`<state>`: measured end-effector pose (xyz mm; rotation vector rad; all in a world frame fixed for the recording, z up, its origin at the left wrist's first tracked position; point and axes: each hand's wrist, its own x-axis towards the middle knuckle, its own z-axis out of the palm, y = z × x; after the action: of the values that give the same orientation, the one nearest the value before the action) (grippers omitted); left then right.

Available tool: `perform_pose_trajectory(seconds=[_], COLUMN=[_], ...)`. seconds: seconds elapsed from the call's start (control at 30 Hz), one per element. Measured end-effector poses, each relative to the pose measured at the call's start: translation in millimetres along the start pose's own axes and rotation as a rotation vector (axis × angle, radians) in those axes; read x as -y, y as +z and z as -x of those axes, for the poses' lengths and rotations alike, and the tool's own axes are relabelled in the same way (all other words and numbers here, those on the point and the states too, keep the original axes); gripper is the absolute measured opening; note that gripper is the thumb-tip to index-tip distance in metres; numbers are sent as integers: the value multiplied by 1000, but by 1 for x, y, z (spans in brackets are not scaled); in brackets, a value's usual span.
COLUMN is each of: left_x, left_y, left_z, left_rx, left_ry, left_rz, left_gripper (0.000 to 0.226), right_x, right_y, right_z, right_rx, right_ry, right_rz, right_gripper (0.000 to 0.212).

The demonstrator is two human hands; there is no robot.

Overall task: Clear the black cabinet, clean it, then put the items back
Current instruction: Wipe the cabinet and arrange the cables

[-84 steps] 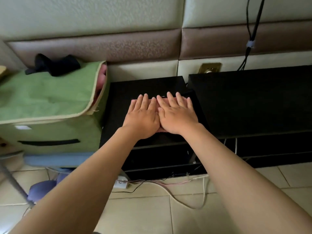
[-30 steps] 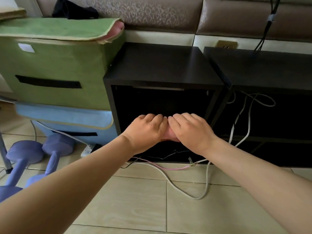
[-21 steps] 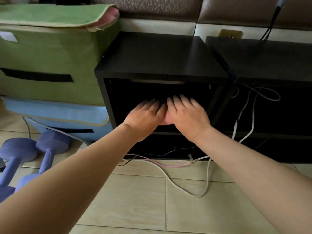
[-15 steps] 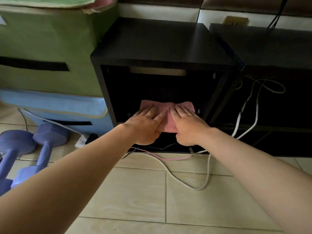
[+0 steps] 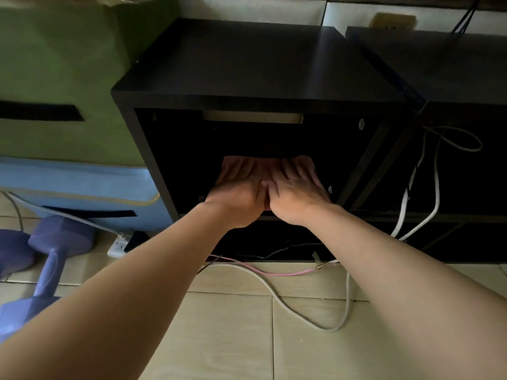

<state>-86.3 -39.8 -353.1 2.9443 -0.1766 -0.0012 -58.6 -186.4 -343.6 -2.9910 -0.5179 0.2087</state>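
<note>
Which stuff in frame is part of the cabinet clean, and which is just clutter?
In the job:
black open-front cabinet
pink cloth inside it
left hand and right hand, flat on the cloth

Lying about:
green fabric storage box
blue fabric box below it
purple dumbbell
white power strip
white cable and pink cable on the floor

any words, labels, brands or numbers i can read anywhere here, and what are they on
No text can be read in this view.
black cabinet: plain, no label or print shows.
green storage box and blue box: only a dark slot on each, no lettering.
power strip and wall socket: any marking is too small and blurred to read.
pink cloth: mostly under the left hand and right hand, no print shows.
</note>
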Motion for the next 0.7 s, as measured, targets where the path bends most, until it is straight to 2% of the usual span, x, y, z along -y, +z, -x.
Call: perform_pose_trajectory(seconds=[0.13,0.3,0.5,0.7], left_x=[18,28,40,32], left_y=[11,9,5,-14], left_z=[-41,-88,-128,-144], left_rx=[-3,52,4,37], left_ry=[21,12,41,46], left_rz=[-73,-104,-143,-201], left_gripper=[90,86,62,53], right_x=[-2,-6,-12,-15], right_y=[5,-2,-2,-8], right_z=[-42,-84,-133,-163], right_rx=[-70,22,-30,-53], right_ry=[-27,63,108,90], right_rz=[137,26,60,83], right_gripper=[65,62,61,61])
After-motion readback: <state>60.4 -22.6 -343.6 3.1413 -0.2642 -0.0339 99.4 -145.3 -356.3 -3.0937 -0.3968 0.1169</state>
